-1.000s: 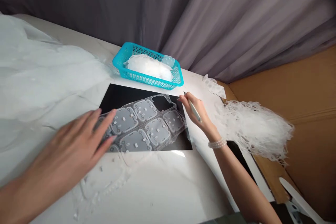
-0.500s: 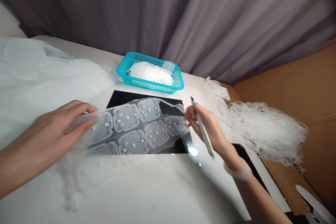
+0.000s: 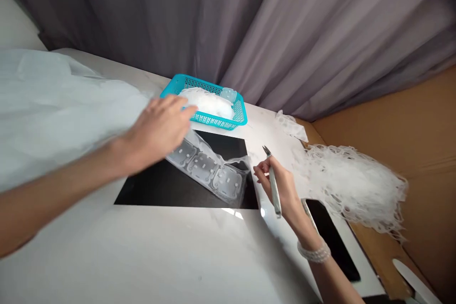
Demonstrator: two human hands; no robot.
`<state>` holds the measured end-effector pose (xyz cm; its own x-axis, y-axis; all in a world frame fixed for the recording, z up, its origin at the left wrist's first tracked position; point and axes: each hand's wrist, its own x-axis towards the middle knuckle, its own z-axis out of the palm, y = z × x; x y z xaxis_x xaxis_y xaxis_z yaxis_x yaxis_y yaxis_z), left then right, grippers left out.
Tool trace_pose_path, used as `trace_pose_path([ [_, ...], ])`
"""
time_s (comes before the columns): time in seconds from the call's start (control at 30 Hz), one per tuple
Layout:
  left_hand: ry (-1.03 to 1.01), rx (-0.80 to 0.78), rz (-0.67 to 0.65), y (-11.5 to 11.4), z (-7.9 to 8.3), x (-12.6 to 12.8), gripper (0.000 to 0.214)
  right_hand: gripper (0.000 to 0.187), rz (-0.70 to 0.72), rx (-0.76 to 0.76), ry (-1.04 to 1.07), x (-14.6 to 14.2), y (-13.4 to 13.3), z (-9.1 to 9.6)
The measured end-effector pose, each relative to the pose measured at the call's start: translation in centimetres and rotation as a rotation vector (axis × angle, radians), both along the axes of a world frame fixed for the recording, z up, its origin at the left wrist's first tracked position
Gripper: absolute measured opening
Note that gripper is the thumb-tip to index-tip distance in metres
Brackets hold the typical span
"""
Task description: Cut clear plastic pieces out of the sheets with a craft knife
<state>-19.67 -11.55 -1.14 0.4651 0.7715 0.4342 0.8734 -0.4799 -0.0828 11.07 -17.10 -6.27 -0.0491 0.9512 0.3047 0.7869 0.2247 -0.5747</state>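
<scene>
1. Sheet: the see-through sheet [image 3: 228,183] slants over the black mat [image 3: 149,194], its right end by the mat's right edge. Three panels show in a row; the left end runs up behind the left hand, and a thin, loose strip stands out at the upper right.

2. Left hand: the left hand [image 3: 162,126] is raised over the sheet's left end, covering part of the near left corner of the basket [image 3: 241,116]. Its fingers are bent and blurred; whether its grip has hold of the sheet, I cannot tell.

3. Right hand: the right hand [image 3: 281,185] has its grip closed around a pale, pen-like tool [image 3: 273,190], forked tip pointing up and away from the sheet. Its fingertips are just beside the sheet's right end; contact cannot be made out.

4. Step: this looks like handling and positioning the sheet, with the tool held ready rather than in use.

5. Next move: it would seem to call for a steady sheet and care that the loose strip does not snag.

6. Around: white pieces [image 3: 210,103] lie in the basket; a tangled white pile [image 3: 356,190] and a phone [image 3: 333,240] are to the right on the bench [image 3: 142,256].
</scene>
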Motion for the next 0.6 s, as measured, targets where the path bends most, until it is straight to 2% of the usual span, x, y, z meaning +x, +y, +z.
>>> trace_pose_path([
  [0.07,0.004,-0.015,-0.132,-3.6,-3.1,2.3,0.032,0.029,-0.086,-0.043,0.007,0.8,0.4,-1.0],
  [0.13,0.031,-0.023,-0.287,-7.5,-6.3,3.8,0.030,0.035,-0.120,-0.096,0.103,1.1,-0.1,-1.3],
  [0.2,0.043,-0.018,-0.338,-10.6,-8.9,4.8,0.037,0.042,-0.088,-0.118,0.222,0.9,-1.0,-1.1],
  [0.27,0.049,-0.020,-0.326,-12.5,-10.2,5.7,0.043,0.043,-0.024,-0.126,0.276,0.2,-1.8,-0.6],
  [0.33,0.048,-0.026,-0.292,-13.2,-10.6,6.5,0.046,0.041,0.057,-0.167,0.269,-0.6,-2.7,-0.1],
  [0.43,0.058,-0.037,-0.256,-13.1,-10.2,7.2,0.047,0.039,0.173,-0.264,0.235,-1.4,-3.7,0.3],
  [0.6,0.035,-0.081,-0.245,-13.1,-9.8,7.3,0.042,0.036,0.351,-0.306,0.094,-1.5,-4.5,-0.1],
])
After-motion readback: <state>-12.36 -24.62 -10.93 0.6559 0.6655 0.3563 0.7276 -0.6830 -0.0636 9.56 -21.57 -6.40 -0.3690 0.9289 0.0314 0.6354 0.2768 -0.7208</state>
